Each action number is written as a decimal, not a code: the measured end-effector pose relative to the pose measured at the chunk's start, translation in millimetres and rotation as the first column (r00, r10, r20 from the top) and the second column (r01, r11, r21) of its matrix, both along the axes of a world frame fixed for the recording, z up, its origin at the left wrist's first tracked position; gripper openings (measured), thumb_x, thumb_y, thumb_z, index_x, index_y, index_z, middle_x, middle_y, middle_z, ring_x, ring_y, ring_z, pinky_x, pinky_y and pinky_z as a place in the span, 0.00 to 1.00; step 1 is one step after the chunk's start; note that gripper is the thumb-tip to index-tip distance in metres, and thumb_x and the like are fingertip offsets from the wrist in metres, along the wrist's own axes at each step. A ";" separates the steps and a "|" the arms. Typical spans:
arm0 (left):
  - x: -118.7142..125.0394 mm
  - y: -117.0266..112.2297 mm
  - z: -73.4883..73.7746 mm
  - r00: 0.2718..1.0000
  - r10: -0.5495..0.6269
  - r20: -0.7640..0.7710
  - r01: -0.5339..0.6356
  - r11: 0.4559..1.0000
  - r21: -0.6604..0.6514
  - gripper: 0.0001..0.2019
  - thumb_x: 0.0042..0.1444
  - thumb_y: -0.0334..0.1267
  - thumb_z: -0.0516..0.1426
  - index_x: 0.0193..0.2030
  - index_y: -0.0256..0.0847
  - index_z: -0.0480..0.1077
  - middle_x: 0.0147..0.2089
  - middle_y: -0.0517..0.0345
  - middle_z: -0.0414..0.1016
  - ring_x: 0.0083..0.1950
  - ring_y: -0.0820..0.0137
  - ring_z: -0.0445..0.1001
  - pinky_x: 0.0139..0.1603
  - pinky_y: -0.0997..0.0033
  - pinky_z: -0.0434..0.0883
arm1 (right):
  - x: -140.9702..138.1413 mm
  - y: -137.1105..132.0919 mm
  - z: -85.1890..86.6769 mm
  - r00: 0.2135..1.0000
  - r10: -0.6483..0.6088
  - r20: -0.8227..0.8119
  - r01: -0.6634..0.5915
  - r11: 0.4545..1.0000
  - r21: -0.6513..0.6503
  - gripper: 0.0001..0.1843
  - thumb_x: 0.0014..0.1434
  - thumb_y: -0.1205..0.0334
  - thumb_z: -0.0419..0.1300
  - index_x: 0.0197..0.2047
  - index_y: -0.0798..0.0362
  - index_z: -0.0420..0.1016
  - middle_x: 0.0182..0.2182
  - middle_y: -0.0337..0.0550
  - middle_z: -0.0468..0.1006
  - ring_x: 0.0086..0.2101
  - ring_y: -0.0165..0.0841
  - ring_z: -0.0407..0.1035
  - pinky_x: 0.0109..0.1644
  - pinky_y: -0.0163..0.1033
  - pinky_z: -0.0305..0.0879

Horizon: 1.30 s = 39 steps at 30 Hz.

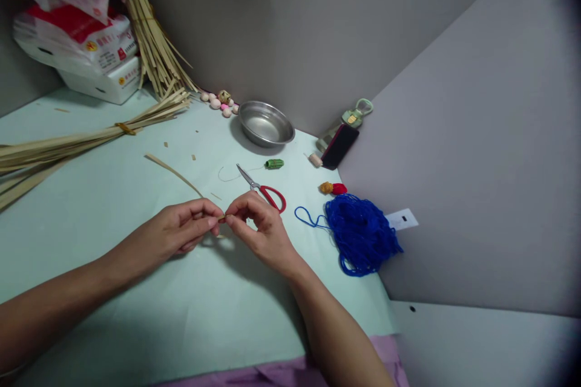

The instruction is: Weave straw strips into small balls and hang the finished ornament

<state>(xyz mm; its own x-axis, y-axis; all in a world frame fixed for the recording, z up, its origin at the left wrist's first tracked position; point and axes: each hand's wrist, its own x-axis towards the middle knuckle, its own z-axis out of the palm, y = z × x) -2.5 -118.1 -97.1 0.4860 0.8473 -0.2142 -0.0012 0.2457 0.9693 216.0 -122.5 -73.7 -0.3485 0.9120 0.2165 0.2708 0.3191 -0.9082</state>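
Observation:
Both hands meet over the pale green tabletop (190, 320), pinching a thin tan plant strip (175, 173) between them. My left hand (188, 230) closes thumb and fingers on it, and one long end runs out past the knuckles to the upper left. My right hand (258, 227) grips the strip's short folded part with thumb and forefinger; its exact shape is mostly hidden by the fingertips. Just beyond the right hand lie red-handled scissors (272, 196), blades partly apart. A green thread spool (274, 164) with a loose thread rests behind them.
At left is a tied bundle of tan strips (91, 139); another bundle (152, 36) leans behind it near tissue packs (100, 48). A steel bowl (266, 124) and small egg-shaped pieces (215, 104) stand at the back. Blue cord (361, 233), a phone (340, 146) and a bottle (354, 116) are right.

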 end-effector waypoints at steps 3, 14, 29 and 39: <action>-0.7 -1.1 -0.4 0.996 0.036 -0.077 -0.028 0.994 0.101 0.18 0.63 0.60 0.67 0.43 0.46 0.82 0.32 0.60 0.75 0.28 0.72 0.67 0.29 0.75 0.62 | 0.1 0.0 -0.5 1.000 0.004 0.010 -0.004 1.000 0.019 0.05 0.68 0.60 0.67 0.38 0.48 0.77 0.36 0.39 0.77 0.37 0.34 0.71 0.40 0.41 0.67; -1.6 1.1 1.9 0.983 0.102 -0.155 -0.071 0.979 0.194 0.17 0.61 0.58 0.66 0.38 0.47 0.84 0.34 0.55 0.82 0.33 0.65 0.73 0.34 0.72 0.66 | -0.5 0.9 -7.6 0.997 0.025 -0.068 -0.037 0.982 -0.187 0.13 0.69 0.49 0.68 0.47 0.48 0.76 0.38 0.40 0.81 0.38 0.34 0.75 0.43 0.42 0.72; 1.0 1.3 -4.1 0.989 0.130 0.071 -0.118 0.981 -0.152 0.24 0.59 0.64 0.70 0.38 0.42 0.81 0.26 0.65 0.63 0.23 0.78 0.51 0.22 0.80 0.50 | -7.6 -9.0 -8.1 0.999 -0.018 -0.037 0.017 0.999 -0.033 0.15 0.68 0.54 0.67 0.50 0.46 0.65 0.39 0.41 0.80 0.38 0.36 0.77 0.46 0.44 0.77; 0.9 -1.5 -1.4 0.946 0.213 0.243 -0.109 0.918 -0.382 0.18 0.52 0.50 0.79 0.39 0.40 0.84 0.34 0.62 0.70 0.27 0.80 0.54 0.23 0.85 0.60 | -5.1 -7.3 -22.2 0.950 -0.218 0.221 0.007 0.727 0.686 0.08 0.77 0.69 0.56 0.55 0.50 0.71 0.46 0.51 0.84 0.45 0.39 0.80 0.48 0.44 0.80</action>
